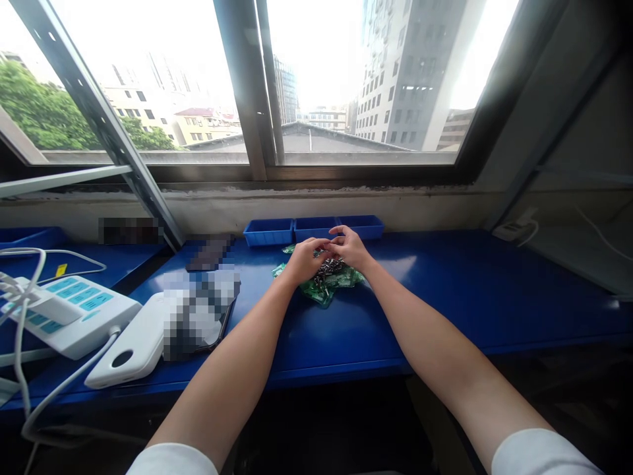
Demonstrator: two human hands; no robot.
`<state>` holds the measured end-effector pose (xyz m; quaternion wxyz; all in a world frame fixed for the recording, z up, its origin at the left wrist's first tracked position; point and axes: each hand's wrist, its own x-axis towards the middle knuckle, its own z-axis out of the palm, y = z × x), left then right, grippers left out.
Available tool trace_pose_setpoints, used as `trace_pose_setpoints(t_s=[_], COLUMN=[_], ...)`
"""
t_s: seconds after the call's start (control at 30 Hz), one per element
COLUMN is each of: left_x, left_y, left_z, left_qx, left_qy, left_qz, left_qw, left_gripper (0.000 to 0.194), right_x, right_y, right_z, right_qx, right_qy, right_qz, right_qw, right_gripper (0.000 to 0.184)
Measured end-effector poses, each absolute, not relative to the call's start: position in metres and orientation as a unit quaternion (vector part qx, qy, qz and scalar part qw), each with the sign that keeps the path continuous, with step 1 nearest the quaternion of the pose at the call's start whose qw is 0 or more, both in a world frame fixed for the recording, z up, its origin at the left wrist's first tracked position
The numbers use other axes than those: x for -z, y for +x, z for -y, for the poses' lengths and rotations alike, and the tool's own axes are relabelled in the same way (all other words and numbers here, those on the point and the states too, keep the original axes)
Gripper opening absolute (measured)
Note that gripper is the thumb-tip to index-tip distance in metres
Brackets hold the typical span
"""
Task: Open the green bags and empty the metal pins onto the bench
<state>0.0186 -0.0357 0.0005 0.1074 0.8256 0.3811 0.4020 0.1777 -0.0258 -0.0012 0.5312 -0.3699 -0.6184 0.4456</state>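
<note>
My left hand and my right hand meet above a small heap on the blue table. Both have their thumbs and fingers brought together in a pinch, fingertips almost touching. Whatever is between them is too small to make out. Right below lies a pile of small dark, shiny metal pieces, which look like screws. They rest on and among crinkled, shiny green pieces, perhaps plastic packets. My hands partly cover the heap.
Behind my hands stand three joined blue bins against the wall. To the left are a white power bank, a blurred-out phone-like thing, a power strip and loose white cables. A metal shelf post rises at left.
</note>
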Motion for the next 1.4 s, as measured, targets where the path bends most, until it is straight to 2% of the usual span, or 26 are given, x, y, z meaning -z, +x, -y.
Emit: trace_pose_setpoints(t_s=[0.33,0.57,0.83,0.93,1.0,1.07,1.17,1.3,1.4], left_x=[-0.003,-0.002,-0.002,0.000,0.003,0.006,0.008,0.008,0.007], left_y=[0.016,0.013,0.013,0.013,0.011,0.010,0.008,0.007,0.007], left_z=[0.033,0.030,0.030,0.027,0.023,0.021,0.018,0.019,0.021], left_qx=[-0.403,-0.395,-0.391,-0.390,-0.385,-0.370,-0.339,-0.304,-0.293], left_qy=[0.797,0.777,0.775,0.767,0.758,0.754,0.751,0.746,0.750], left_qz=[-0.431,-0.484,-0.490,-0.506,-0.524,-0.542,-0.566,-0.592,-0.593], left_qw=[0.133,0.075,0.081,0.063,0.043,0.028,0.014,0.003,0.008], left_gripper=[0.020,0.023,0.025,0.026,0.028,0.029,0.028,0.026,0.027], right_x=[0.004,0.000,-0.002,0.000,0.002,0.004,0.007,0.009,0.010], right_y=[0.176,0.176,0.179,0.181,0.184,0.186,0.189,0.196,0.202], right_z=[0.023,0.025,0.026,0.024,0.023,0.022,0.020,0.014,0.010], right_qx=[-0.431,-0.407,-0.373,-0.315,-0.219,-0.105,0.001,0.027,0.023], right_qy=[-0.377,-0.400,-0.418,-0.453,-0.502,-0.549,-0.592,-0.644,-0.678], right_qz=[0.640,0.620,0.626,0.638,0.657,0.680,0.702,0.700,0.689], right_qw=[0.512,0.539,0.543,0.537,0.519,0.475,0.395,0.307,0.254], right_gripper=[0.038,0.033,0.028,0.026,0.024,0.027,0.043,0.065,0.072])
